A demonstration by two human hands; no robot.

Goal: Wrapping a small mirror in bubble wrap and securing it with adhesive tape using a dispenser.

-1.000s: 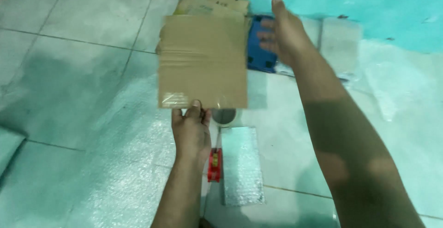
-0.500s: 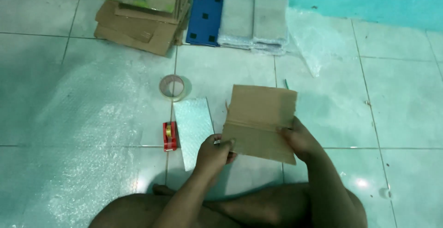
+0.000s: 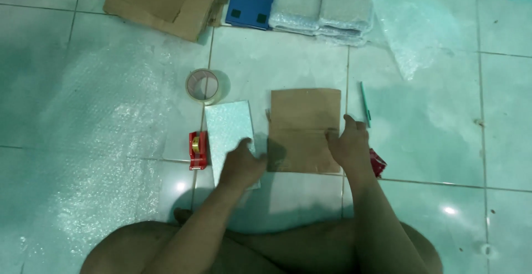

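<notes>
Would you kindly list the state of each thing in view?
Cardboard piece: flat on the floor, right hand pressing its edge.
Bubble-wrapped packet: lying flat, left hand on it.
Tape roll: lying flat.
Pen: lying loose.
Cardboard stack: piled flat.

Teal colour cast throughout; lighting moderate, from overhead. Specular glare spots on the glossy floor tiles [image 3: 443, 141] at 5 and 7 o'clock. Soft shadow under the left hand [image 3: 241, 166]. Slight motion blur; corners dimmer.
</notes>
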